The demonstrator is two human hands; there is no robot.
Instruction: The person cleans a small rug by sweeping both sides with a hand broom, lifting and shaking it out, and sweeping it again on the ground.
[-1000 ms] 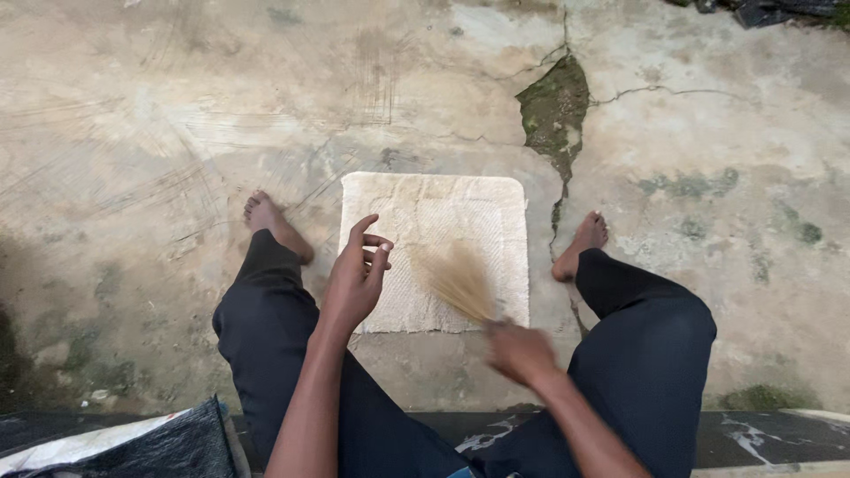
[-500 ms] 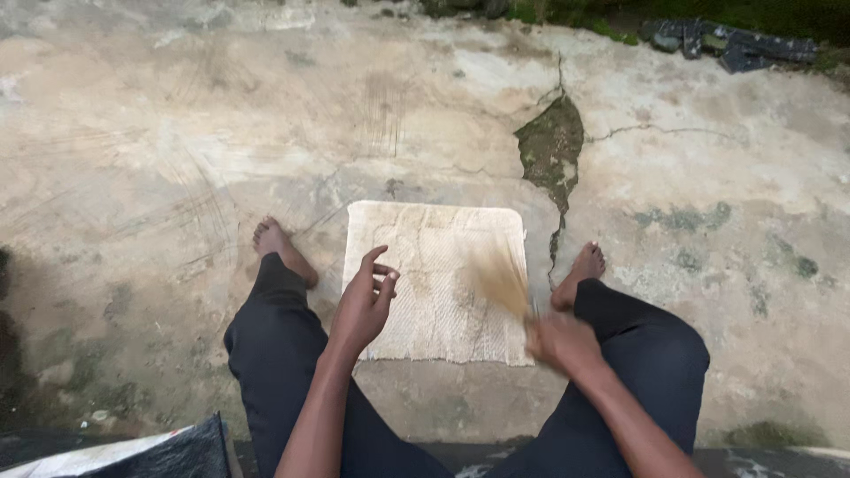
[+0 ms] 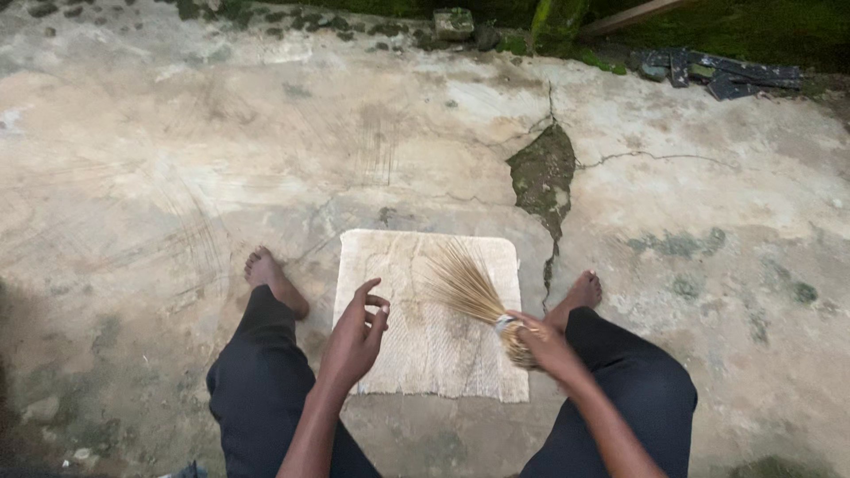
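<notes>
Gripping a short straw hand broom [image 3: 469, 296] at its bound end, the right hand [image 3: 542, 343] lays the bristles across the cream rectangular woven mat's [image 3: 416, 354] right half. The left hand [image 3: 354, 341] hovers open above its left edge. The broom looks light and springy, best held at the binding.

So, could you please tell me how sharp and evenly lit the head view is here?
Head view: dim, soft daylight, corners darkened; the concrete floor and mat read clearly; the broom bristles look slightly smeared, as does the right hand; no glare.
</notes>
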